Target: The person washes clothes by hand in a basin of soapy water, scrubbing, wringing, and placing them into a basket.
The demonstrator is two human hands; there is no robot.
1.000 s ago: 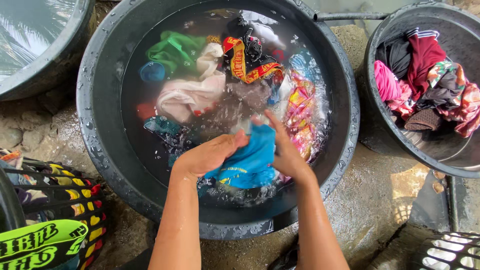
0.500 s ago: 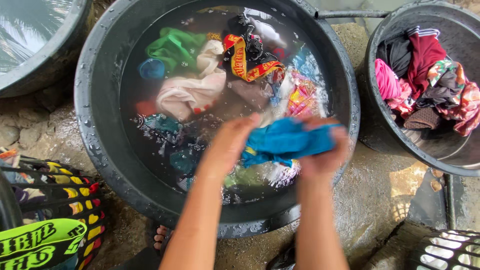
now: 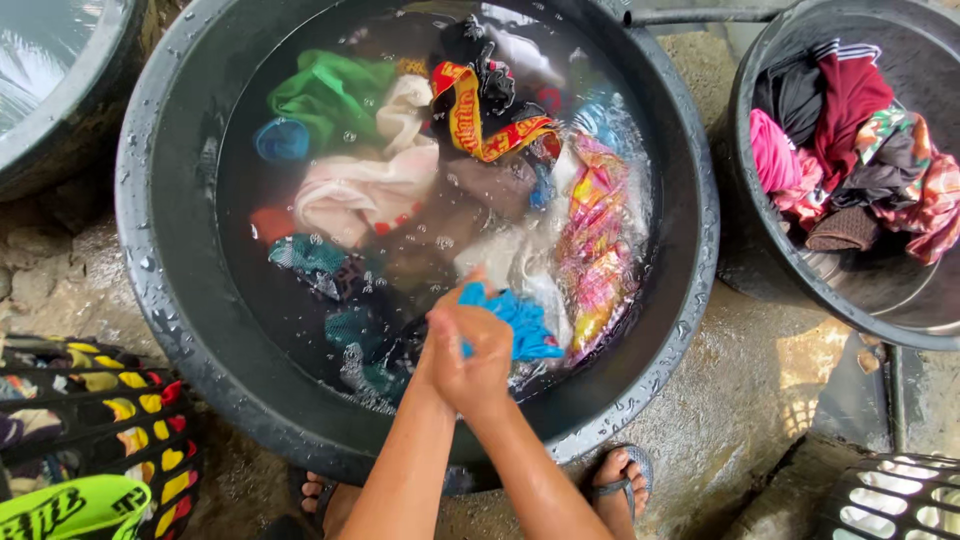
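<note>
Tightly bunched blue cloth [image 3: 515, 325] between hands [image 3: 468, 350]

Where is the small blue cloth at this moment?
In the head view, the small blue cloth is bunched between both hands over the near right part of the large black plastic tub, beside the pink-yellow patterned garment.

Blue cloth [image 3: 520, 325], wet and bunched into a tight wad, squeezed between my hands, sticking out to their right, just above the water at the tub's [image 3: 160, 290] near side

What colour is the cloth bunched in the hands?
Bright blue cloth, gripped by both hands over the tub; the head view shows it.
</note>
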